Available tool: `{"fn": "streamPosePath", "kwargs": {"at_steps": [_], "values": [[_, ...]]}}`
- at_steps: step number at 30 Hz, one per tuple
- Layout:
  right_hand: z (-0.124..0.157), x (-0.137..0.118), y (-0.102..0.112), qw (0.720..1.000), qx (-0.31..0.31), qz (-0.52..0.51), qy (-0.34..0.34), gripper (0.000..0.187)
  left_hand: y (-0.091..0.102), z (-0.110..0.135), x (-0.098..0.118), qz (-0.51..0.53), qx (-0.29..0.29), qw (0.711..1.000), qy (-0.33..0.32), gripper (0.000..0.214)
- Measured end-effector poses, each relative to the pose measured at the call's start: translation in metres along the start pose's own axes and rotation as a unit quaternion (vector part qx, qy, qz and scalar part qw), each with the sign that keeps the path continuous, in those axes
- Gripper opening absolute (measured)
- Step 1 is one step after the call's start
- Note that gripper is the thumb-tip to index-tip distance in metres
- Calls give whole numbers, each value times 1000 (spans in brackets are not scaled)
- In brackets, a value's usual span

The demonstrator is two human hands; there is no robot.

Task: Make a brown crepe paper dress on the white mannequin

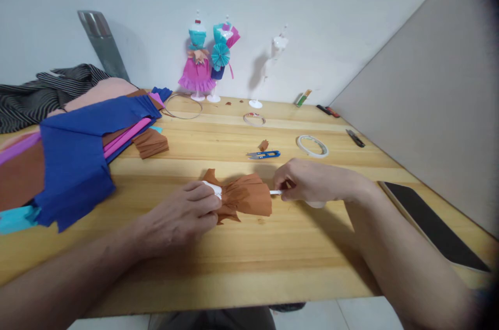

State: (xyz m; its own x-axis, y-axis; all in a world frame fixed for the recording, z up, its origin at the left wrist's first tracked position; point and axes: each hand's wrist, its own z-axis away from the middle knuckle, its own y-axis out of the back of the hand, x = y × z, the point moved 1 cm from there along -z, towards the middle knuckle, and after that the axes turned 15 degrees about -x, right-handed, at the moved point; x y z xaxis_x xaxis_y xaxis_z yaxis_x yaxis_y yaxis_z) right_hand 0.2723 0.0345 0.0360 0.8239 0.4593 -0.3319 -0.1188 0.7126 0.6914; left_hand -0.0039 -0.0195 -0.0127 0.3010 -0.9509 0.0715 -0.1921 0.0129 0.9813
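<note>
A small white dress form lies on its side above the front of the wooden table. Brown crinkled paper, shaped as a skirt, is gathered around its waist and flares to the right. My left hand is closed around the white torso, with a pointed brown flap sticking out beyond the fingers. Between the thumb and fingers of my right hand is the form's thin white stand rod, just past the skirt hem. Part of the round white base shows below that hand.
Thread snips, a brown scrap and a tape roll lie beyond my hands. Blue paper and other coloured sheets pile up at left. Dressed mini forms stand by the wall. A phone and a cutter are at right.
</note>
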Motion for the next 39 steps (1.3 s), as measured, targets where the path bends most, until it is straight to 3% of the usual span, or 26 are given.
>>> {"fn": "streamPosePath", "kwargs": {"at_steps": [8, 18, 21, 28, 31, 33, 39], "values": [[1, 1, -3, 1000, -13, 7, 7, 11, -1, -2, -2, 0, -24, 1000, 0, 23], [0, 1, -3, 1000, -18, 12, -11, 14, -1, 0, -4, 12, 1, 1000, 9, 24], [5, 0, 2, 1000, 7, -3, -7, 14, 2, 0, -3, 21, -1, 1000, 2, 20], [1, -44, 25, 984, 162, -16, 78, 16, 6, 0, -2, 56, 9, 998, -12, 17], [-16, -68, 27, 981, 151, 28, 120, 15, 5, 1, -2, 54, 9, 998, -11, 18], [-28, -78, 27, 983, 132, 60, 109, 12, 5, 1, -2, 55, 8, 998, -10, 17], [-54, -75, 24, 985, 115, 78, 102, 15, 5, 1, -3, 55, -11, 998, -5, 17]]}}
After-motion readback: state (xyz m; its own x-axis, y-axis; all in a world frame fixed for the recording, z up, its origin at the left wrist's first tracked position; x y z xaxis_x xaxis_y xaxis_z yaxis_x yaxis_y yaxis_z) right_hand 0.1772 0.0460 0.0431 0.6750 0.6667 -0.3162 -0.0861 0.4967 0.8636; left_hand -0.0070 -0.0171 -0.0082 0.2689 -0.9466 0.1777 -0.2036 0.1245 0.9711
